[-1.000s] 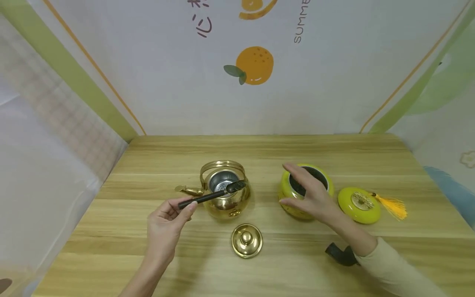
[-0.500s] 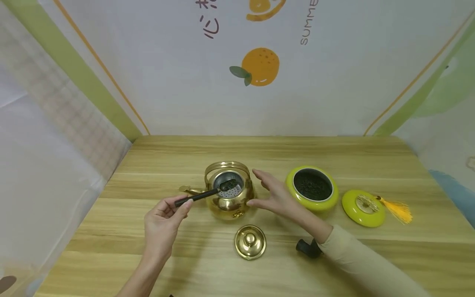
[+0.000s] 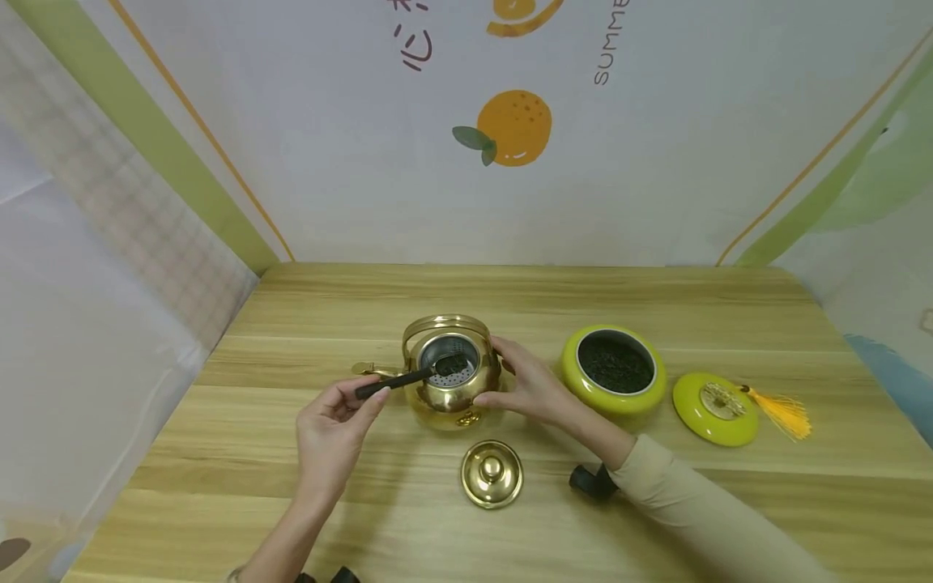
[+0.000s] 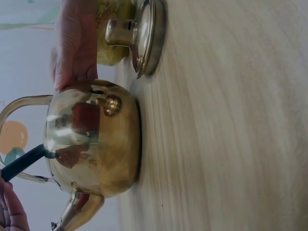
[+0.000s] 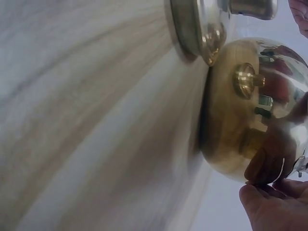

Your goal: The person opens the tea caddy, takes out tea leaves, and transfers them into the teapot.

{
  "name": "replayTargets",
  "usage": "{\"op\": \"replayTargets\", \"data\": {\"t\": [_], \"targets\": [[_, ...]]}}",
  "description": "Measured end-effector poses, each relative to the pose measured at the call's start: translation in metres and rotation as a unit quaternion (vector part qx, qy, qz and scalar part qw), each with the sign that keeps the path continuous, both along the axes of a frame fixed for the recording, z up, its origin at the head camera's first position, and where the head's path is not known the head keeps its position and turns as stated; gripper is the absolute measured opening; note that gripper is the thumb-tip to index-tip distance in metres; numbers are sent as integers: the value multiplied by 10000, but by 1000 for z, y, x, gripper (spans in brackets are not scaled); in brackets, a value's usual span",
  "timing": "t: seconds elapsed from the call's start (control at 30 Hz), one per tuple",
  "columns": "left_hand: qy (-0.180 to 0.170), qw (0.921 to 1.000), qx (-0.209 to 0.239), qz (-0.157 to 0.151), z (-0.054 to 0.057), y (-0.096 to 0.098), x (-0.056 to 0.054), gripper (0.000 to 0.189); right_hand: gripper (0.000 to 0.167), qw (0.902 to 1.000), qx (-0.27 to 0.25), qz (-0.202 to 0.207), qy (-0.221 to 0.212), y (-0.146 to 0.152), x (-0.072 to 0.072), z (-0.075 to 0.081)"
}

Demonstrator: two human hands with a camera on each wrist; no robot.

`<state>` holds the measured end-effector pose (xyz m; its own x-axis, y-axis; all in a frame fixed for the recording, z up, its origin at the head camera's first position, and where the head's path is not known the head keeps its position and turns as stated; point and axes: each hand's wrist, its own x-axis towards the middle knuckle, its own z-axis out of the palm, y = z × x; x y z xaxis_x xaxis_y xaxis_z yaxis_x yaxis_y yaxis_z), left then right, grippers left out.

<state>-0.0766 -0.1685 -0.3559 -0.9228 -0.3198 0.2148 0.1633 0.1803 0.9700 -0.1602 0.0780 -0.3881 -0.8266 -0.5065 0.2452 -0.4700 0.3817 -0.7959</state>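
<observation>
Tea scoop point(image 3: 397, 380) of dark leaves point(image 3: 452, 365), pinched in left grip point(image 3: 331, 433) within mouth of gold-coloured teapot point(image 3: 446, 400); right grip point(image 3: 532, 389), spread wide, against teapot. Likely risk: leaves spilling outside strainer point(image 3: 449, 380) through off-centre tipping.

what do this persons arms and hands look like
The left hand and right hand are ungloved, with no rings visible. A plain beige sleeve ends near the right wrist, beside a black fitting; the left forearm is mostly bare.

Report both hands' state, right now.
Left hand: closed, holding the black-handled scoop.
Right hand: open, touching the side of the gold kettle.
</observation>
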Motion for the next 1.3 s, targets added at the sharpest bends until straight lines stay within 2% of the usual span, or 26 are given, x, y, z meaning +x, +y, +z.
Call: {"op": "replayTargets", "data": {"t": [0.33, 0.53, 0.7, 0.87, 1.1, 1.3], "targets": [[214, 9995, -156, -143, -1, 5, -2, 19, 84, 9999, -50, -62, -95, 0, -1, -3], [659, 9972, -179, -320, -2, 10, -5, 21, 84, 9998, -128, -49, -169, 0, -1, -3], [1262, 9896, -430, -543, -2, 14, -8, 21, 84, 9997, -160, -46, -182, 0, 0, -3], [1772, 9793, -769, -606, -2, 17, -9, 21, 84, 9998, -175, -37, -131, 0, -1, -4], [2088, 9715, -952, -597, -1, 17, -11, 21, 83, 9998, -177, -5, -51, 0, -2, -6], [2096, 9709, -1033, -518, -1, 12, -12, 22, 83, 9998, -201, -9, -91, 1, -2, -5]]}}
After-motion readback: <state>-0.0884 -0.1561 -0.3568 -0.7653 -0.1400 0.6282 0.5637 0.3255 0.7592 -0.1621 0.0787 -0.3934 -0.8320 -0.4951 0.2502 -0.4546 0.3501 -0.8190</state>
